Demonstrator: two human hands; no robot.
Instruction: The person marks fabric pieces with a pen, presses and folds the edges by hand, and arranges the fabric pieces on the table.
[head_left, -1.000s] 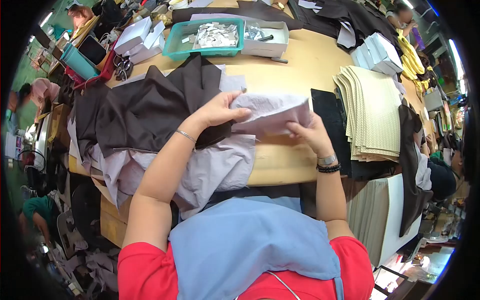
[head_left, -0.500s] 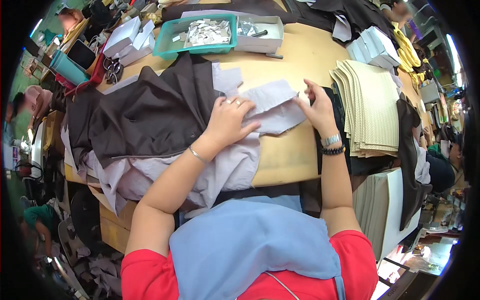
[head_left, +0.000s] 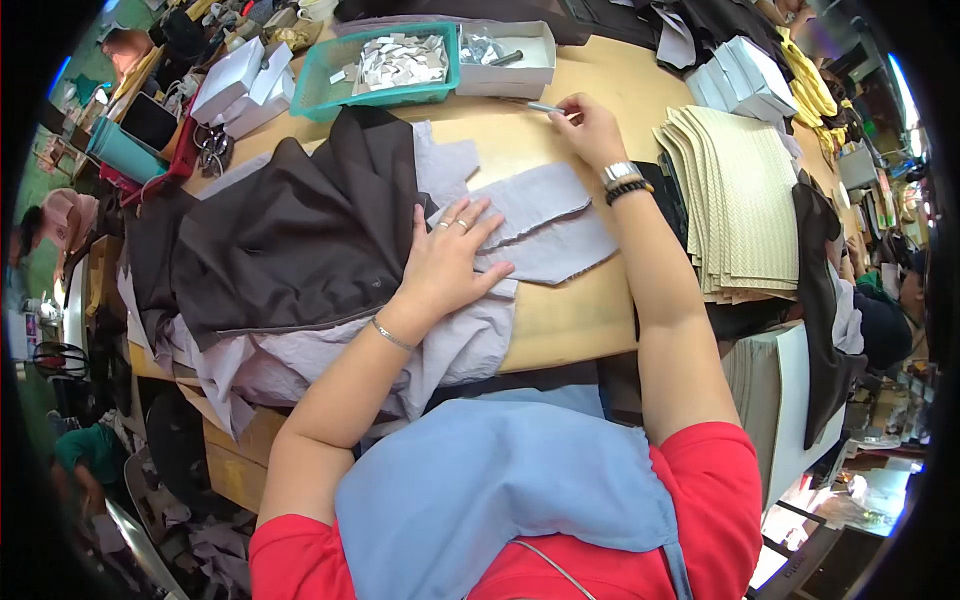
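My left hand (head_left: 455, 255) lies spread on pale lilac fabric, beside the right edge of a crumpled dark brown cloth (head_left: 290, 240). Two lilac flaps (head_left: 545, 235) extend to its right over the wooden table (head_left: 560, 325), one overlapping the other. Farther back, my right hand (head_left: 588, 130) pinches the end of a slim grey pen-like tool (head_left: 545, 107), just in front of a white box (head_left: 510, 60). More lilac fabric (head_left: 470, 335) hangs by the table's front edge.
A teal basket (head_left: 300, 95) of small white pieces stands at the back, left of the white box. Textured cream sheets (head_left: 735, 200) are stacked at the right. White boxes (head_left: 235, 85) stand at the back left, others (head_left: 745, 80) at the back right. People work at both sides.
My right hand has let go of the lilac fabric and moved back and left to the grey tool. My left hand has opened flat on the fabric, whose flaps now lie on the table.
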